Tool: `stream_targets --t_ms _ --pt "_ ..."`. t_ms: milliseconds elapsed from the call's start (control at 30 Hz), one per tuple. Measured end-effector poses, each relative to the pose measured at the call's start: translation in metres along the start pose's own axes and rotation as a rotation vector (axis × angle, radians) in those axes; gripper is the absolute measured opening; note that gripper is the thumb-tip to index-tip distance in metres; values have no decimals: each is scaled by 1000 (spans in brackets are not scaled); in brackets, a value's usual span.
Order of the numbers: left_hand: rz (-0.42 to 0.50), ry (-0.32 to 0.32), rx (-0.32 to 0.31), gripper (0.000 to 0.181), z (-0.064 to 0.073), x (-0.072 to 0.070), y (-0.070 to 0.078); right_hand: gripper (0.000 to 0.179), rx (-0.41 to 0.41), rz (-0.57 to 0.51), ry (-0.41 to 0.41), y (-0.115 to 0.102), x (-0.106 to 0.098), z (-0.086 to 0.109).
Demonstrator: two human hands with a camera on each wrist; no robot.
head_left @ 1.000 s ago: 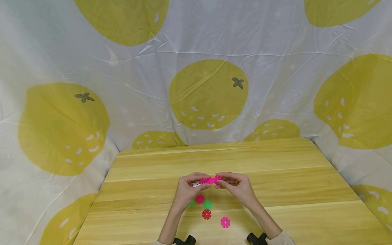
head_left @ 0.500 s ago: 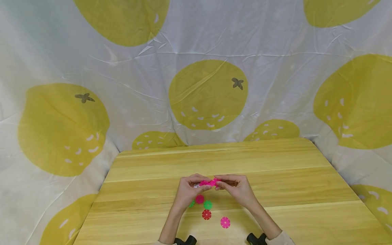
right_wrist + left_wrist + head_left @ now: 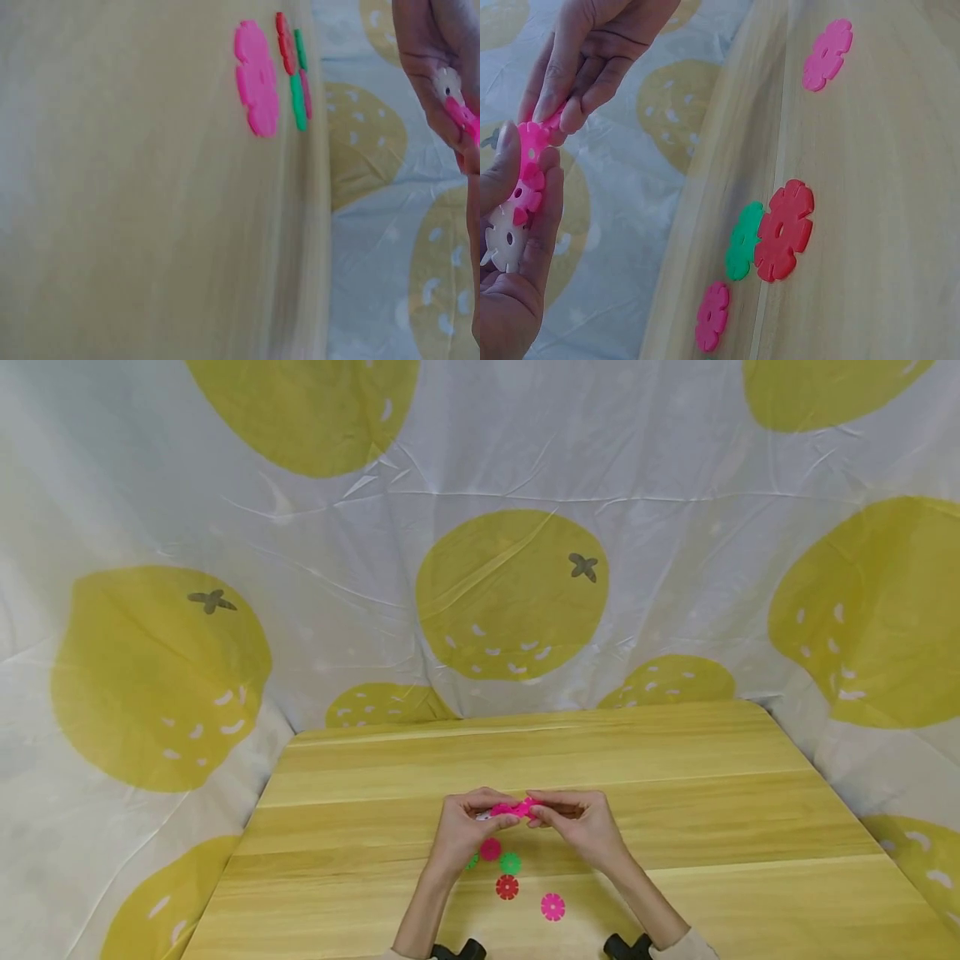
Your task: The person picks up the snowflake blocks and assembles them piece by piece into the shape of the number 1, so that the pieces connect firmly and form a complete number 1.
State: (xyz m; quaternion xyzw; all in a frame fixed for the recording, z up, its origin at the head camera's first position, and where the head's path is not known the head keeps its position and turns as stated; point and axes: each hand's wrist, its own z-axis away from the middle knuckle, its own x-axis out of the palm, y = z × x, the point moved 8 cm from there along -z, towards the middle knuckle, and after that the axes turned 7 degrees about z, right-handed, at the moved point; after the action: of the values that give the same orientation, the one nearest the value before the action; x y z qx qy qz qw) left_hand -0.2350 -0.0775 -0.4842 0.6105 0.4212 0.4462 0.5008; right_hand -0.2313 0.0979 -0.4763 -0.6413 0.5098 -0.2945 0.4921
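My left hand [image 3: 459,831] holds a short chain of slotted plastic snowflake discs between thumb and fingers. At its near end is a white disc [image 3: 507,241], lying along the fingers, and bright pink discs [image 3: 532,146] follow on from it. The pink end is pinched by my right hand [image 3: 588,825], whose fingertips partly cover it. In the head view the hands face each other above the wooden table [image 3: 675,793]. Seen from the right wrist, the left hand [image 3: 435,45] is at the upper right edge with the white disc showing.
Loose discs lie on the table below the hands: a dark pink one [image 3: 491,849], a green one [image 3: 510,863], a red one [image 3: 507,887] and a bright pink one [image 3: 552,907]. Another green disc [image 3: 472,862] is partly hidden by the left hand. A lemon-print cloth [image 3: 510,460] hangs behind.
Both hands have sunk slightly and come a little closer together. The pink disc at the right hand's fingertips now sits lower, tight against the rest of the chain. The loose discs stay put.
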Motion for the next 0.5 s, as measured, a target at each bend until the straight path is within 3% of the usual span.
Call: stream_targets --t_ms 500 --pt "-5 8 46 19 -1 4 3 28 -5 -22 49 -4 -2 -1"
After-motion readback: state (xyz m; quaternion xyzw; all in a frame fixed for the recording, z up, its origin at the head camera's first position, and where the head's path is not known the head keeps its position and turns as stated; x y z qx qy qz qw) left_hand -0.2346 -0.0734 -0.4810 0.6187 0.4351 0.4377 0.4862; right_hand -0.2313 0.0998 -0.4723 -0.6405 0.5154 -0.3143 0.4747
